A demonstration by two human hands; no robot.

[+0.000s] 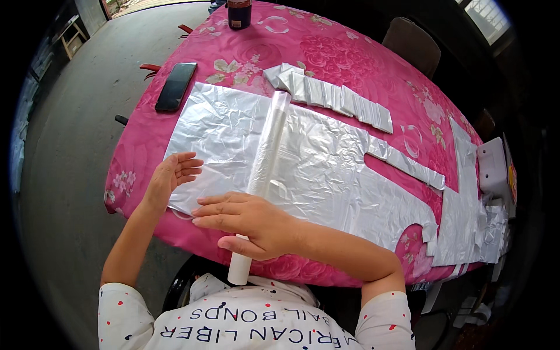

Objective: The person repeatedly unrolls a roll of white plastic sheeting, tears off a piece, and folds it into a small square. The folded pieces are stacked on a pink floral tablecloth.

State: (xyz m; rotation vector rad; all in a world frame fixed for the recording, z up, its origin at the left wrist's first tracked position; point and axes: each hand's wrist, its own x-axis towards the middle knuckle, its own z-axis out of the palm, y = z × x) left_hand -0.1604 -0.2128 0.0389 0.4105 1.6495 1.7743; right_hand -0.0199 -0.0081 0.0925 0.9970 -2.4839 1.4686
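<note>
Head view, looking down on a table under a pink floral tablecloth [326, 52].

A large white plastic bag [326, 169] lies flat across the cloth, handle loops cut out at its right end. A white roll [265, 169] lies across it, running from the far side toward the near edge, its core end overhanging the table by my chest.

Right hand [251, 224]: palm down on the near end of the roll, fingers extended leftward, thumb tucked against the tube. It is pressing, not a closed grasp. Left hand [172, 178]: open, fingers loosely spread, resting on the near-left corner of the bag, pinning the film to the cloth.

Step in hand, as I judge it: rolling or wrapping the bag film around the tube, with the left edge being held flat. The next move would call for even pressure along the roll and keeping the film's edge square, since thin film creeps and wrinkles easily.

Elsewhere: a folded bag strip [332, 93] lies far of the roll, a black phone [175, 86] at far left, a dark jar [239, 13] at the far edge, more bags [466, 216] at right.
</note>
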